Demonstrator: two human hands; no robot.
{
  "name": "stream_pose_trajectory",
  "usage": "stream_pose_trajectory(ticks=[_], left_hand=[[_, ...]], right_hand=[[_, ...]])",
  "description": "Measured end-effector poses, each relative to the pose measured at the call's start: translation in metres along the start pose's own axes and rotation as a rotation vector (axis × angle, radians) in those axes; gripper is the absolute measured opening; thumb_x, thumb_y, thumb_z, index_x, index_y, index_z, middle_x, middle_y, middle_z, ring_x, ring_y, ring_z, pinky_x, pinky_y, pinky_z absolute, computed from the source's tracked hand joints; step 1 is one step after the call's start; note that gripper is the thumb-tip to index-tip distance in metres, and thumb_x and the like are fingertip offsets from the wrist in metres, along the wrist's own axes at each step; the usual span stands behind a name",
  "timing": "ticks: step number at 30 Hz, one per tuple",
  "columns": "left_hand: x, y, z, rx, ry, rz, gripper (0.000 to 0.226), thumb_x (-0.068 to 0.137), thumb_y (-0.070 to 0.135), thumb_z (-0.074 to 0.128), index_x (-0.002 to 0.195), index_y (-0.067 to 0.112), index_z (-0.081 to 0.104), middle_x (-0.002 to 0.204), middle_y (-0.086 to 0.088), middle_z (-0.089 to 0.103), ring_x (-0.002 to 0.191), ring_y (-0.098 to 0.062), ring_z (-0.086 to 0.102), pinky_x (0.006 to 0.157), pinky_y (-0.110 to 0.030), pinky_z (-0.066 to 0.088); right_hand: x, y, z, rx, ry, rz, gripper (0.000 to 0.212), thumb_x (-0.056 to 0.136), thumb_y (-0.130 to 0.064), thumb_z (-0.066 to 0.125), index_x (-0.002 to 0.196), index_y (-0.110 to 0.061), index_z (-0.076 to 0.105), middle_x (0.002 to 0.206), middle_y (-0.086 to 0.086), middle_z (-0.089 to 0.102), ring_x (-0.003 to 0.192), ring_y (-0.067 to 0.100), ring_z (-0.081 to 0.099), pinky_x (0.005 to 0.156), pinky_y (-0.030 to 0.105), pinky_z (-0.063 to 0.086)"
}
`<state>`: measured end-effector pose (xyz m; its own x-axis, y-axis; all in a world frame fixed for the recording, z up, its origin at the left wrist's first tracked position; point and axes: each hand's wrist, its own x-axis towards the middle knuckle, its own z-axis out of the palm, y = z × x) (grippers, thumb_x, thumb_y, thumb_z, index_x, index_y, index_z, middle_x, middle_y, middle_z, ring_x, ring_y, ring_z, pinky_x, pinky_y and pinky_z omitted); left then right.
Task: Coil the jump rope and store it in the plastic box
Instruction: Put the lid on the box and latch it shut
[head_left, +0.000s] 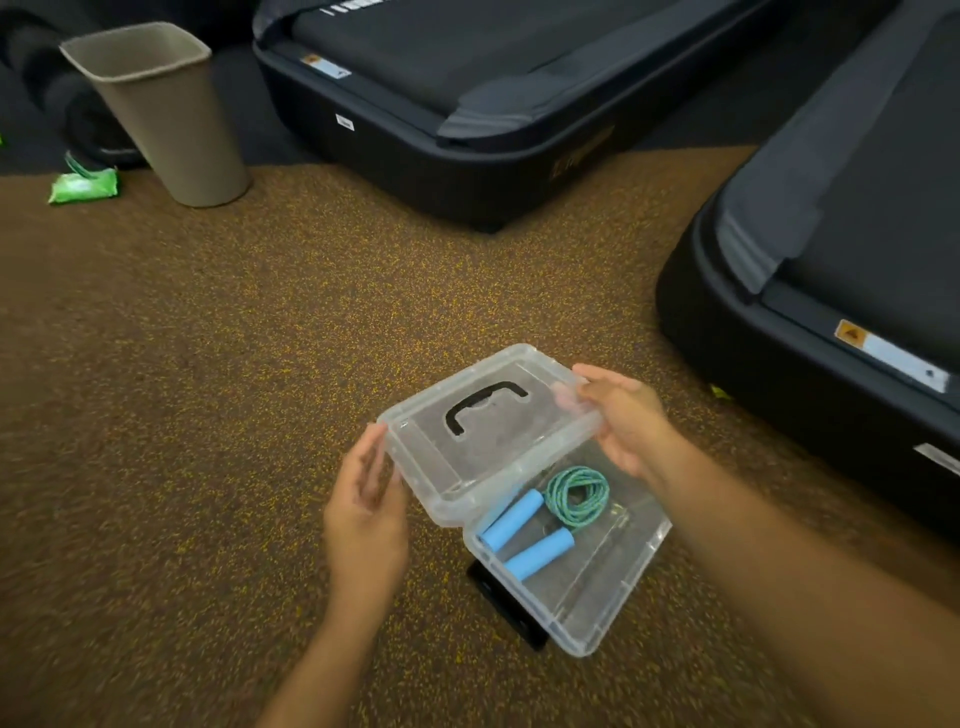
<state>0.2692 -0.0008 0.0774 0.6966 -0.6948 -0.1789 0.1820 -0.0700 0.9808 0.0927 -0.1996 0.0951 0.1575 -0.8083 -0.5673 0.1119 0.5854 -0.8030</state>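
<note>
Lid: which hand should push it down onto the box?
Probably the right hand: it grips the lid at its far edge, above the box with the rope inside. The left hand only touches the lid's corner, fingers straight.

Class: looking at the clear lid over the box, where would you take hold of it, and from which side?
By its two short ends, one hand from each side. The lid is wide, flat and tilted over the box, so opposing holds at the ends probably steady it.
</note>
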Motion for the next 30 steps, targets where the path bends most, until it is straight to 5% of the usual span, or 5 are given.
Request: stream_pose_trajectory(ticks=[8,15,20,24,30], left_hand=[[-0.018,-0.009,-0.005,-0.318,-0.046,-0.396,0.040,0.098,0.010,0.062,0.138,0.008,0.056,0.116,-0.013,0.076,0.099,-0.023,0.074,0.079,-0.030,0.063],[-0.042,-0.035,0.005,0.043,-0.111,-0.358,0.046,0.092,0.006,0.071,0.136,0.010,0.060,0.095,-0.012,0.079,0.093,-0.030,0.076,0.067,-0.029,0.064],[-0.054,-0.054,0.006,0.300,-0.142,-0.253,0.043,0.089,0.020,0.076,0.130,0.021,0.064,0.097,0.003,0.077,0.078,-0.012,0.078,0.068,-0.032,0.065],[-0.056,-0.061,0.007,0.385,-0.147,-0.214,0.040,0.086,0.027,0.079,0.124,0.027,0.067,0.103,0.007,0.075,0.084,-0.015,0.078,0.077,-0.046,0.065],[-0.054,-0.063,0.013,0.460,-0.157,-0.137,0.035,0.086,0.026,0.079,0.117,0.033,0.063,0.106,0.007,0.073,0.082,-0.010,0.076,0.070,-0.036,0.065]], right_hand=[[-0.042,0.003,-0.057,-0.022,-0.007,-0.073,0.040,0.087,0.004,0.071,0.126,-0.005,0.066,0.116,0.016,0.076,0.107,0.029,0.074,0.092,0.044,0.060],[-0.048,0.023,-0.093,-0.518,0.107,-0.150,0.032,0.090,-0.009,0.073,0.121,-0.018,0.072,0.106,0.000,0.076,0.088,0.020,0.076,0.070,0.032,0.063],[-0.039,0.037,-0.104,-0.666,0.189,-0.259,0.020,0.093,-0.018,0.070,0.113,-0.019,0.075,0.099,-0.002,0.076,0.086,0.016,0.073,0.069,0.027,0.061],[-0.030,0.050,-0.107,-0.777,0.242,-0.301,0.022,0.092,-0.023,0.072,0.113,-0.022,0.077,0.102,-0.005,0.076,0.095,0.016,0.073,0.084,0.038,0.063],[-0.019,0.058,-0.104,-0.806,0.309,-0.361,0.024,0.094,-0.022,0.071,0.117,-0.020,0.076,0.112,0.000,0.074,0.105,0.019,0.069,0.094,0.042,0.060]])
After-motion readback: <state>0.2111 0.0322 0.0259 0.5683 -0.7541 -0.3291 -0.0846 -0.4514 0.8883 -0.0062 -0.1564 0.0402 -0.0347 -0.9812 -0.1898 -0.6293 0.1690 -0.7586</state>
